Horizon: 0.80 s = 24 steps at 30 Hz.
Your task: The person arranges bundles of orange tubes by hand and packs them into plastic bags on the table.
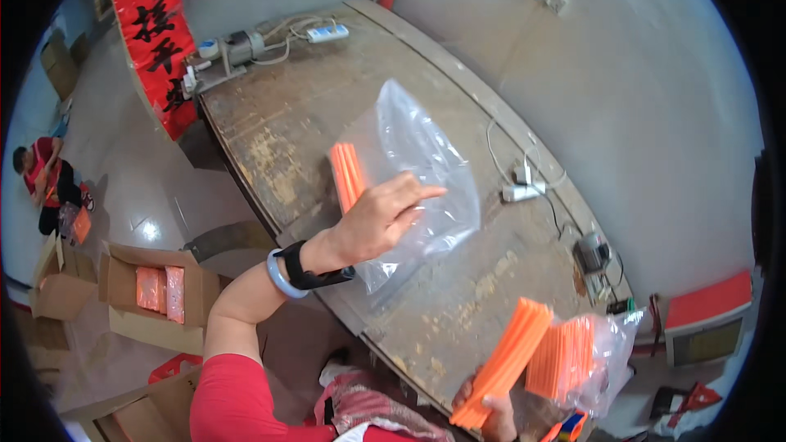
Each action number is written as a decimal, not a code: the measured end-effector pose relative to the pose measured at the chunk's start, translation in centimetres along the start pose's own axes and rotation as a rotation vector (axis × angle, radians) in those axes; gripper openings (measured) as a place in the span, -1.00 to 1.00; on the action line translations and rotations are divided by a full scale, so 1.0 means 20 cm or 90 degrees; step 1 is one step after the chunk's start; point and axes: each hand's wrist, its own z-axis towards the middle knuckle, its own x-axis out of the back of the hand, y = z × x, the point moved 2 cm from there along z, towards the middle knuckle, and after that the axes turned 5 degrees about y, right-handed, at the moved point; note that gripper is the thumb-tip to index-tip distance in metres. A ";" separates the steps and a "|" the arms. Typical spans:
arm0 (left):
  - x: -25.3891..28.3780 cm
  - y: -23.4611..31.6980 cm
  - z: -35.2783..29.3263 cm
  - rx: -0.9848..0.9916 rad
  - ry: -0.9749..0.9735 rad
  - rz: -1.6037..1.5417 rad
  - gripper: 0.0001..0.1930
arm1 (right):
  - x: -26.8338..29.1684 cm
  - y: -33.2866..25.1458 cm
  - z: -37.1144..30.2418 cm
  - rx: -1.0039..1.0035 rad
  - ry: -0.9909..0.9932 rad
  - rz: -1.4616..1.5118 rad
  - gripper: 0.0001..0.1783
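A large transparent plastic bag (426, 147) lies on the worn wooden table (303, 90), with several orange strips (347, 173) at its left side. Over the middle of this bag is my left hand (381, 214), its index finger stretched to the right and its thumb apart; whether it touches the plastic is hard to tell. At the table's near right edge my right hand (493, 416) is closed round the lower end of a bundle of long orange strips (512, 356). Just beside that bundle, more orange strips (565, 358) lie partly in another transparent bag (610, 364).
Along the back edge are a small motor (239, 49), a power strip (327, 33), a white socket with cables (524, 191) and another motor (591, 254). An open cardboard box (123, 278) with orange packs stands on the floor at left. Farther off, a person (53, 176) sits low.
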 end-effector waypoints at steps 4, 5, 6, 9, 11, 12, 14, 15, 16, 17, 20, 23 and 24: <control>0.00 0.08 -0.32 0.053 0.024 0.049 -0.55 | -0.21 -0.17 0.05 -0.056 -0.063 -0.074 -0.25; -0.01 0.11 -0.39 0.067 0.040 0.096 -0.54 | -0.24 -0.21 0.08 -0.069 -0.097 -0.108 -0.24; -0.02 0.17 -0.46 0.080 0.044 0.111 -0.57 | -0.30 -0.27 0.13 -0.072 -0.138 -0.130 -0.23; -0.17 0.25 -0.68 0.189 0.111 0.035 -0.61 | -0.51 -0.39 0.25 -0.083 -0.199 -0.161 -0.22; -0.24 0.27 -0.79 0.272 0.177 -0.056 -0.60 | -0.64 -0.37 0.35 -0.102 -0.237 -0.169 -0.27; -0.29 0.25 -0.85 0.268 0.221 -0.081 -0.59 | -0.65 -0.34 0.40 -0.106 -0.239 -0.176 -0.27; -0.35 0.27 -0.88 0.321 0.279 -0.139 -0.59 | -0.59 -0.26 0.52 -0.180 -0.164 -0.194 -0.37; -0.36 0.26 -0.89 0.374 0.331 -0.196 -0.59 | -0.54 -0.22 0.56 -0.180 -0.162 -0.199 -0.37; -0.35 0.26 -0.91 0.348 0.342 -0.140 -0.59 | -0.47 -0.16 0.57 -0.228 -0.126 -0.209 -0.42; -0.35 0.25 -0.93 0.349 0.348 -0.144 -0.59 | -0.42 -0.11 0.56 -0.275 -0.090 -0.219 -0.47; -0.36 0.22 -1.02 0.263 0.364 -0.106 -0.64 | -0.35 -0.01 0.54 -0.352 -0.059 -0.265 -0.59; -0.33 0.29 -0.97 0.179 0.210 -0.033 -0.65 | -0.39 -0.01 0.64 -0.372 -0.081 -0.294 -0.70; -0.35 0.29 -1.00 0.180 0.208 -0.065 -0.64 | -0.42 -0.01 0.71 -0.376 -0.078 -0.309 -0.74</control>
